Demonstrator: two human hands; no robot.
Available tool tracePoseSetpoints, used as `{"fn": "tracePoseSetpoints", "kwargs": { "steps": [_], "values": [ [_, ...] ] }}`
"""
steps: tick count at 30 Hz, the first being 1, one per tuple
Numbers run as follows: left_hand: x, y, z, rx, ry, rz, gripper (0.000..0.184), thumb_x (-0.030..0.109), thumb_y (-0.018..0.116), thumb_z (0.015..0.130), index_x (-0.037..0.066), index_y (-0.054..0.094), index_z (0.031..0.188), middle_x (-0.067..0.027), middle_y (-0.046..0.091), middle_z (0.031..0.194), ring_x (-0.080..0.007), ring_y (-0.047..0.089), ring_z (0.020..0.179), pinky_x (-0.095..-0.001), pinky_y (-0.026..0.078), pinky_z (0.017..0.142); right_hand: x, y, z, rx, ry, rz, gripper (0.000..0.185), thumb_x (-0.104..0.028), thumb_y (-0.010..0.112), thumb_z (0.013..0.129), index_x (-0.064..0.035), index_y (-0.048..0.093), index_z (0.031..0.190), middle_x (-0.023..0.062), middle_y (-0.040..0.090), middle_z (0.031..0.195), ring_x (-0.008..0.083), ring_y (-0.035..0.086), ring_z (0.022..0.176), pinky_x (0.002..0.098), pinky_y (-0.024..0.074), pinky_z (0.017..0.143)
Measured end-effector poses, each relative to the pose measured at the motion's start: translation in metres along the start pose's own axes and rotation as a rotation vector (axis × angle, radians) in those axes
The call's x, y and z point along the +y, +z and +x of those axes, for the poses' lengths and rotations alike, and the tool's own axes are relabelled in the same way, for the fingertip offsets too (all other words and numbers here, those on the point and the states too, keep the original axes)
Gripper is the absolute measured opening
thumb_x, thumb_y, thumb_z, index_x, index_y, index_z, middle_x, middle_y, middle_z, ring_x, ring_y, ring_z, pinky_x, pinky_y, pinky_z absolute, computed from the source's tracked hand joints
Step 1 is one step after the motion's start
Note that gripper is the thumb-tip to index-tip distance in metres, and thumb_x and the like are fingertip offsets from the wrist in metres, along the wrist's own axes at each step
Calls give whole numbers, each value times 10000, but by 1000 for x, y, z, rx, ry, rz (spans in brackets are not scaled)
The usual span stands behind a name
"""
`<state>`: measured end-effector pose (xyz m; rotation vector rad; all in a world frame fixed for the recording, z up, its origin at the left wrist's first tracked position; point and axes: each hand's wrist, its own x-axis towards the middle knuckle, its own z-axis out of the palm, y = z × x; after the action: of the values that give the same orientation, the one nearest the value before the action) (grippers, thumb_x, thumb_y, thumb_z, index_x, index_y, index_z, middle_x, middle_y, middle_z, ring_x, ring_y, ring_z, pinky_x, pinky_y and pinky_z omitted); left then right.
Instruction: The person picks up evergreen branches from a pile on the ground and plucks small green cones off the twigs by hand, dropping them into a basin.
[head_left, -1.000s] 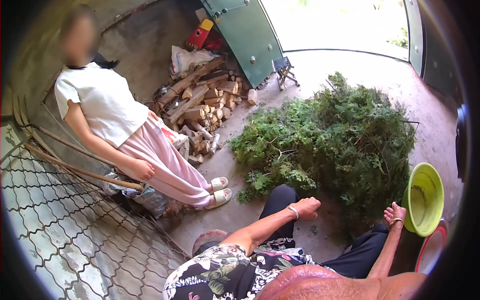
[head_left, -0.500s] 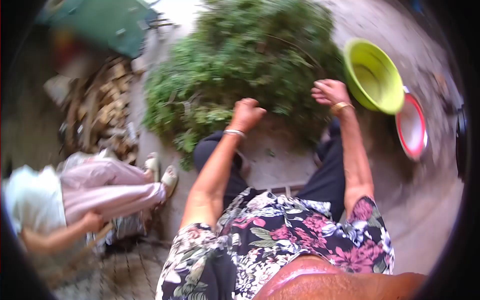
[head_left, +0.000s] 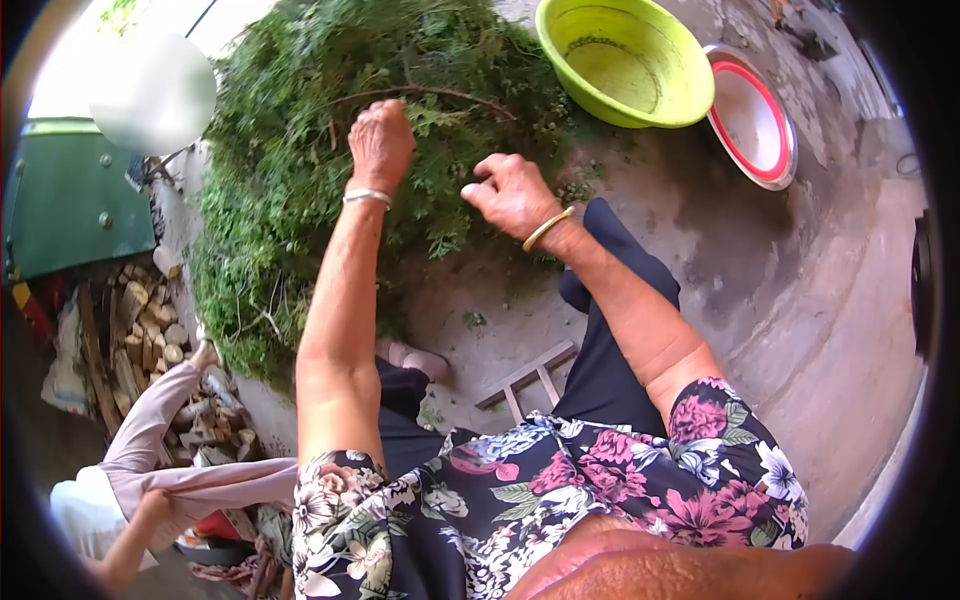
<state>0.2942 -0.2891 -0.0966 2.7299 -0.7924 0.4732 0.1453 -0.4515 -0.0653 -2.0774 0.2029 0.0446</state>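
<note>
A large heap of green leafy branches [head_left: 290, 190] covers the ground in front of me. My left hand [head_left: 380, 140], with a silver bracelet at the wrist, is closed in a fist over the heap; what it holds, if anything, is hidden. A thin brown stem [head_left: 450, 95] arches across the foliage just beyond that fist; I cannot tell whether they touch. Beside the heap's near right edge is my right hand [head_left: 515, 192], a gold bangle on its wrist. Its fingers are half curled, thumb apart from forefinger, with nothing visible between them.
A lime-green basin [head_left: 625, 65] stands right of the heap, next to a white basin with a red rim [head_left: 750, 120]. Between my legs is a small wooden frame [head_left: 530, 380]. At left are a person [head_left: 150, 470], split firewood [head_left: 150, 325] and a green metal panel [head_left: 85, 200].
The view has swung, so the heap and basins sit further left and higher. My left hand has reached further over the heap. My right hand has come in from the basin side, its fingers loosened.
</note>
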Motion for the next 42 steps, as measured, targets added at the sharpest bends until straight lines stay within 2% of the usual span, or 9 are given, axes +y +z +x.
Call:
{"fn": "tracePoseSetpoints", "kwargs": {
  "steps": [8, 12, 16, 21, 29, 31, 33, 37, 42],
  "values": [
    [-32, 43, 45, -468, -106, 315, 331, 69, 497, 810, 49, 535, 1138, -123, 545, 1190, -309, 478, 1149, -617, 362, 835, -4, -8, 0, -124, 81, -56, 268, -206, 633, 738, 43, 541, 781, 229, 609, 701, 403, 604, 730, 450, 476, 657],
    [-31, 13, 32, -543, -53, 81, 433, 135, 642, 754, 137, 548, 1177, -151, 636, 962, -331, 581, 975, -482, 452, 803, -4, -9, 0, -126, 55, -71, 259, -200, 623, 748, 40, 524, 754, 231, 610, 705, 421, 594, 743, 475, 469, 670],
    [-34, -38, -7, -556, -104, -156, 236, 157, 688, 722, 86, 656, 944, -170, 651, 803, -349, 613, 822, -421, 468, 714, 0, -9, 0, -133, 13, -103, 319, -211, 637, 741, 49, 597, 922, 224, 634, 785, 386, 622, 790, 431, 494, 711],
    [-15, -130, -71, -51, -404, -548, 176, 151, 673, 788, -8, 638, 856, 2, 528, 565, -51, 470, 507, -234, 396, 468, 8, 3, -3, -72, -75, -17, 297, -261, 648, 710, 13, 619, 823, 250, 619, 801, 410, 610, 814, 449, 492, 731],
    [-14, -189, -143, 425, -850, -1260, 154, 135, 570, 889, 0, 630, 848, -17, 535, 550, -59, 431, 404, -195, 313, 356, -21, -9, -58, -81, -162, 267, 331, -154, 750, 688, 33, 645, 940, 105, 673, 793, 145, 645, 716, 277, 512, 669],
    [-10, -192, -158, 535, -883, -1348, 163, 142, 567, 893, 0, 635, 852, -19, 536, 546, -62, 442, 398, -201, 312, 343, -99, -63, -90, 6, -398, 450, 320, -74, 749, 705, 16, 640, 992, 72, 674, 887, 135, 636, 811, 272, 501, 747],
    [-5, -195, -174, 568, -936, -1369, 158, 144, 573, 890, 4, 640, 859, -24, 547, 549, -62, 445, 389, -200, 309, 335, -168, -116, -123, 178, -801, 375, 661, -505, 610, 786, 85, 573, 1081, 180, 615, 1017, 245, 563, 1016, 401, 419, 946],
    [5, -189, -194, 546, -1028, -1339, 117, 129, 599, 866, 23, 644, 841, -6, 546, 532, -58, 437, 372, -192, 291, 327, -222, -165, -150, 316, -1284, 556, 630, -471, 617, 783, 83, 572, 1080, 178, 616, 1016, 242, 565, 1012, 395, 422, 940],
    [23, -198, -211, 488, -990, -1323, 119, 129, 607, 857, 21, 633, 814, -2, 543, 542, -52, 423, 383, -208, 290, 327, -246, -193, -175, 262, -1480, 620, 593, -427, 627, 780, 81, 572, 1078, 176, 617, 1014, 239, 568, 1007, 387, 426, 934]
  ]
}}
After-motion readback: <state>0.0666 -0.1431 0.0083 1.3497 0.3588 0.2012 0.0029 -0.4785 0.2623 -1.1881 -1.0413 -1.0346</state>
